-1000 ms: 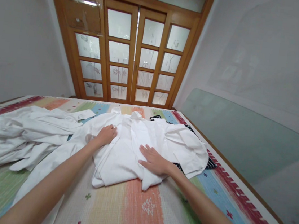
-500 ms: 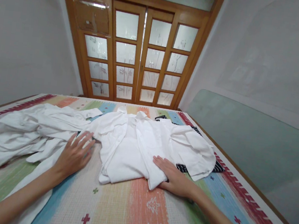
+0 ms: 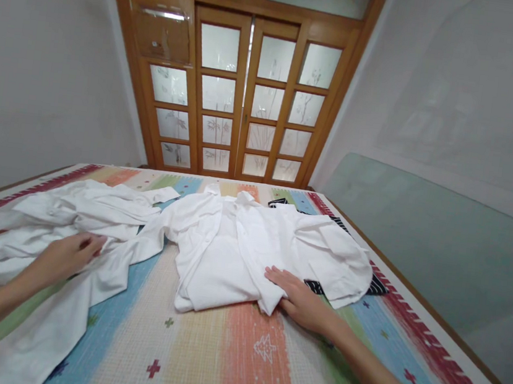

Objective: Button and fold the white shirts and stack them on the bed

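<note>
A white collared shirt (image 3: 216,268) lies with its front open on a striped, patterned cover. My left hand (image 3: 71,256) is closed, fingertips pinched on white cloth at the shirt's long sleeve (image 3: 108,280), which stretches left and down toward the near edge. Behind that hand is another crumpled white garment (image 3: 81,205); where the two fabrics part is hard to see. My right hand (image 3: 302,300) rests flat, palm down, with fingers extended on the shirt's lower right front. Black-and-white striped cloth (image 3: 378,286) shows from under the shirt's right side.
The cover (image 3: 193,359) spreads over a flat surface with a white and brown edge. A pale green panel (image 3: 419,237) leans along the right wall. Wooden doors with frosted panes (image 3: 244,97) stand beyond the far edge; a grey wall (image 3: 33,65) rises at left.
My left hand has moved left from beside the shirt and closed on cloth, and the sleeve there now lies more spread out. The right hand stays nearly in place on the shirt.
</note>
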The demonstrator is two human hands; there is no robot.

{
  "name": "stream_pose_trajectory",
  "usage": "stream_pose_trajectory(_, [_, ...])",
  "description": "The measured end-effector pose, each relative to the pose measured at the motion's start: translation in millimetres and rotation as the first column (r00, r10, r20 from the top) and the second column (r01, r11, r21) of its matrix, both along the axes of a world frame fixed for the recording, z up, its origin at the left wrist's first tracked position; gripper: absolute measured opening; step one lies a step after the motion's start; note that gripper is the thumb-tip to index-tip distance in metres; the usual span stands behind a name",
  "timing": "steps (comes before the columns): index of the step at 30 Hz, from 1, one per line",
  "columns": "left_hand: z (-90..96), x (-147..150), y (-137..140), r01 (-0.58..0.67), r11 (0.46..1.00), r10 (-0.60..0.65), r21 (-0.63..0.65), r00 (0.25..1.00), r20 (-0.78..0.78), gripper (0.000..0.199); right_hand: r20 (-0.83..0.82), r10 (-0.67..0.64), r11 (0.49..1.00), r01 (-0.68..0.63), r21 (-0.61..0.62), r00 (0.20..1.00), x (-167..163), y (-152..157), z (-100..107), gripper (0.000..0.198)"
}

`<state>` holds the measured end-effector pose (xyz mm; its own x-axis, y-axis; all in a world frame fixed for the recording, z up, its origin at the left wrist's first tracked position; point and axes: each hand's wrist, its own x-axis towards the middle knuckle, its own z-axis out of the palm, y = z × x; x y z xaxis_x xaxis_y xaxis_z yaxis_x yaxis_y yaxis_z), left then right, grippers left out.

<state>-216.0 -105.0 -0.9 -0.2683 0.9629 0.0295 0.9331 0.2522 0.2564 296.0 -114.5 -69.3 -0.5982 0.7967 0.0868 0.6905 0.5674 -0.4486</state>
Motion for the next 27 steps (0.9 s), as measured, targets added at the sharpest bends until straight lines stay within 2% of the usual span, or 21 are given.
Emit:
stream_pose_trajectory(4, [-6.2, 15.8, -3.3, 0.117, 0.993, -0.117, -0.018, 0.992, 0.041, 0.049, 0.010, -0.004, 1.000, 0.004, 0.016, 1.000, -1.1, -0.7, -1.2, 0.056])
stream_pose_trajectory(6, [-17.3, 26.6, -6.2, 0.190, 0.982, -0.190, -0.013, 0.982, -0.013, 0.050, 0.019, -0.008, 1.000, 0.008, 0.019, 1.000, -1.6, -0.7, -2.2, 0.057])
stream_pose_trajectory(9, [-30.2, 39.3, -7.0, 0.211, 0.977, -0.211, -0.017, 0.970, -0.117, 0.040, 0.026, -0.018, 1.000, 0.017, 0.019, 1.000, -1.9, -0.6, -4.1, 0.058])
stream_pose_trajectory(12, [-24.1, 46.3, -3.3, 0.166, 0.986, -0.165, 0.022, 0.985, -0.040, 0.025, 0.019, -0.018, 1.000, 0.018, 0.022, 1.000, -1.8, -0.7, -5.5, 0.059])
stream_pose_trajectory(14, [-8.0, 49.3, -0.2, 0.060, 0.994, -0.070, 0.092, 0.991, 0.114, 0.022, 0.017, -0.016, 1.000, 0.016, 0.026, 1.000, -1.8, -1.0, -5.8, 0.058])
stream_pose_trajectory(15, [2.6, 50.7, 1.4, -0.033, 0.992, 0.006, 0.124, 0.978, 0.210, 0.023, 0.017, -0.016, 1.000, 0.016, 0.027, 1.000, -1.8, -1.2, -5.8, 0.058])
stream_pose_trajectory(17, [25.7, 53.1, 5.5, -0.226, 0.951, 0.112, 0.209, 0.887, 0.448, 0.025, 0.019, -0.016, 0.999, 0.016, 0.028, 1.000, -2.2, -1.5, -5.4, 0.059])
stream_pose_trajectory(19, [47.5, 54.3, 12.7, -0.434, 0.851, 0.132, 0.296, 0.723, 0.678, 0.018, 0.019, -0.017, 0.999, 0.016, 0.031, 1.000, -2.7, -1.8, -4.5, 0.060])
stream_pose_trajectory(22, [70.5, 50.9, 31.3, -0.608, 0.694, -0.030, 0.385, 0.510, 0.860, 0.005, 0.023, -0.026, 0.999, 0.025, 0.027, 0.999, -3.4, -2.4, -3.4, 0.061])
stream_pose_trajectory(24, [77.3, 44.2, 47.3, -0.590, 0.683, -0.197, 0.429, 0.417, 0.887, 0.012, 0.018, -0.030, 0.999, 0.030, 0.023, 0.999, -3.4, -2.6, -3.6, 0.061])
stream_pose_trajectory(25, [77.8, 39.7, 55.3, -0.569, 0.698, -0.241, 0.435, 0.386, 0.891, 0.015, 0.008, -0.029, 0.999, 0.029, 0.025, 1.000, -3.4, -2.7, -4.1, 0.062])
stream_pose_trajectory(27, [73.3, 29.9, 68.9, -0.541, 0.731, -0.223, 0.415, 0.385, 0.896, 0.014, -0.029, -0.027, 0.999, 0.028, 0.036, 0.999, -3.5, -2.8, -5.6, 0.062])
